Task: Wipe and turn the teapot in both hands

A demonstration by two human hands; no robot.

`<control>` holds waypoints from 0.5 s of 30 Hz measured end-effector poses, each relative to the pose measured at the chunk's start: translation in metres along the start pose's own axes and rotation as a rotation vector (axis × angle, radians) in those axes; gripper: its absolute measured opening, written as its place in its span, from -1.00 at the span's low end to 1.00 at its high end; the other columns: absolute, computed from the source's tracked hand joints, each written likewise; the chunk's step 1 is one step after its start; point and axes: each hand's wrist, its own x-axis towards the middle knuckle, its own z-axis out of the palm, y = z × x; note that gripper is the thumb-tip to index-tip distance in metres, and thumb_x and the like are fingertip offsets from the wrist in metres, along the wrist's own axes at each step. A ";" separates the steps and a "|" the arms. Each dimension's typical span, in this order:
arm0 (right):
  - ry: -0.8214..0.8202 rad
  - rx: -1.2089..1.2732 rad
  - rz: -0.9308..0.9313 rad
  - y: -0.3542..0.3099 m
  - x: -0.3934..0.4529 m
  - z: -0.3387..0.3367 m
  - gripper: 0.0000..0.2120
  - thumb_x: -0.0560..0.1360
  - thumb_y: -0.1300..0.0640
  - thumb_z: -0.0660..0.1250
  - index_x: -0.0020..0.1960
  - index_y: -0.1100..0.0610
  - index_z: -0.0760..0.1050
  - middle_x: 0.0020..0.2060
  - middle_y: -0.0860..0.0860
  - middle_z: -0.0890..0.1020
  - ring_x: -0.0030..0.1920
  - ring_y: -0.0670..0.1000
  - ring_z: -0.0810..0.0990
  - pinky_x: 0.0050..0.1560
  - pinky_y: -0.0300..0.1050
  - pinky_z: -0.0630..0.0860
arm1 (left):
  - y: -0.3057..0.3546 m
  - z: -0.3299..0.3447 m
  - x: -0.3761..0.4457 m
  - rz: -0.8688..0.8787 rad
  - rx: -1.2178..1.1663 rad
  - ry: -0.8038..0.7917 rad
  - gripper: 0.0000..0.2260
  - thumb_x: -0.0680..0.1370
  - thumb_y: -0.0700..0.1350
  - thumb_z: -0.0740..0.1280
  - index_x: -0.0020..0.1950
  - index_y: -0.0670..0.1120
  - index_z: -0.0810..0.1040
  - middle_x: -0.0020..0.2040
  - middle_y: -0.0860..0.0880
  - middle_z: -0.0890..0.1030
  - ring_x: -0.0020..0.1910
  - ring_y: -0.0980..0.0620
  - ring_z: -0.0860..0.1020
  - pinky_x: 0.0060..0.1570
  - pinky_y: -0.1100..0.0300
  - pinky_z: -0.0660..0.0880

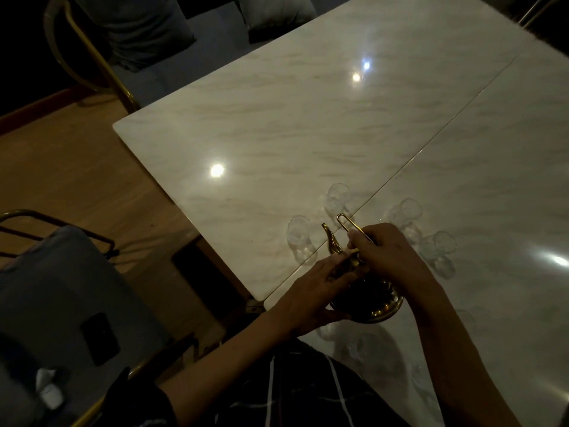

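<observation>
A golden teapot [380,308] with a curved spout and a tall wire handle stands near the front edge of a pale marble table [308,124]. My right hand [388,252] grips the handle from above, fingers curled round it. My left hand [308,294] lies against the pot's left side, fingers stretched over its top and thumb under its base. Several small clear glasses [337,197] stand around the pot, to its left, beyond it and to its right; fainter ones [360,346] show close to me.
A seam runs diagonally across the table top. A grey padded chair [77,303] with a gold frame stands at my left, a dark phone [100,339] on its seat. Another gold-framed chair [129,32] sits beyond the table's far left corner. Wooden floor lies between.
</observation>
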 end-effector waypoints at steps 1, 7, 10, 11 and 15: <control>0.000 -0.004 0.002 0.000 0.000 0.000 -0.63 0.58 -0.01 0.22 -0.32 0.10 0.60 -0.39 0.06 0.64 -0.31 0.06 0.64 -0.11 0.12 0.62 | 0.000 0.000 0.000 -0.002 -0.001 -0.002 -0.17 0.51 0.09 0.51 0.64 0.18 0.09 0.66 -0.03 0.04 0.60 -0.10 0.19 0.34 0.03 0.45; -0.001 -0.023 -0.011 -0.003 -0.004 -0.003 -0.62 0.59 0.02 0.22 -0.31 0.13 0.60 -0.42 0.05 0.62 -0.33 0.05 0.62 -0.12 0.07 0.59 | 0.002 0.000 -0.001 0.003 0.001 0.005 -0.18 0.51 0.08 0.51 0.64 0.16 0.11 0.66 -0.04 0.04 0.60 -0.10 0.19 0.34 0.01 0.47; -0.007 -0.029 -0.017 -0.005 -0.005 -0.004 -0.63 0.59 0.02 0.21 -0.30 0.12 0.61 -0.41 0.05 0.62 -0.32 0.04 0.63 -0.13 0.03 0.57 | 0.003 -0.001 -0.002 -0.002 0.012 -0.001 -0.18 0.52 0.10 0.50 0.64 0.18 0.09 0.66 -0.05 0.05 0.60 -0.10 0.19 0.35 -0.02 0.50; -0.008 -0.030 -0.013 -0.005 -0.005 -0.003 -0.63 0.59 0.02 0.21 -0.30 0.11 0.61 -0.42 0.03 0.62 -0.32 0.03 0.62 -0.15 0.01 0.56 | 0.004 -0.001 -0.002 -0.002 0.011 0.002 -0.18 0.51 0.09 0.50 0.64 0.18 0.09 0.66 -0.05 0.05 0.60 -0.10 0.19 0.34 -0.02 0.51; -0.003 -0.026 -0.013 -0.007 -0.006 -0.002 -0.62 0.59 0.03 0.22 -0.35 0.07 0.57 -0.46 -0.01 0.58 -0.38 -0.03 0.57 -0.23 -0.10 0.48 | 0.004 -0.002 -0.004 -0.005 0.016 0.010 -0.18 0.51 0.09 0.51 0.64 0.18 0.11 0.66 -0.05 0.06 0.59 -0.09 0.20 0.29 -0.01 0.54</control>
